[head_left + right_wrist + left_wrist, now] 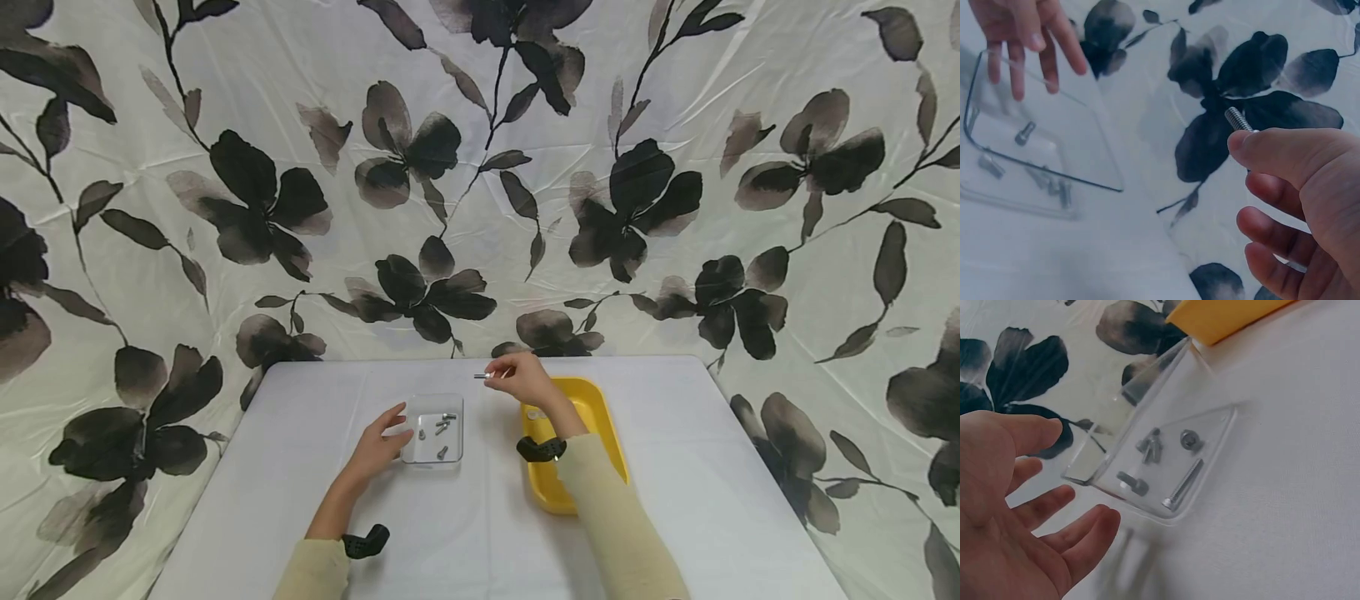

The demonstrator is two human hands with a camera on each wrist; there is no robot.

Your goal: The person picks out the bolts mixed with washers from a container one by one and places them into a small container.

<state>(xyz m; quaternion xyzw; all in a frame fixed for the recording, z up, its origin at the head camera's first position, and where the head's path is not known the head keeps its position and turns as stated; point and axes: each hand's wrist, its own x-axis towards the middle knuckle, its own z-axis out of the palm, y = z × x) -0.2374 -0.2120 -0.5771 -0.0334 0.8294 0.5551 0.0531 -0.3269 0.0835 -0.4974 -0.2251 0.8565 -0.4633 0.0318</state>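
Right hand (525,379) is pinching a little threaded metal bolt (482,376) between thumb and fingertips, held up in the air at about 1 o'clock from the clear square plastic tray (432,428). That tray's got rounded corners and a few small shiny screws (442,423) lying loose inside. Left hand (378,446) sits at the tray's 9 o'clock edge, fingers relaxed and spread, gripping nothing. Glossy yellow plastic tray (596,417) at 3 o'clock, all on a smooth white tablecloth (712,467).

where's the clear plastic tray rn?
Head view: the clear plastic tray sits on the white table, just left of the yellow tray, with the left hand at its left edge.
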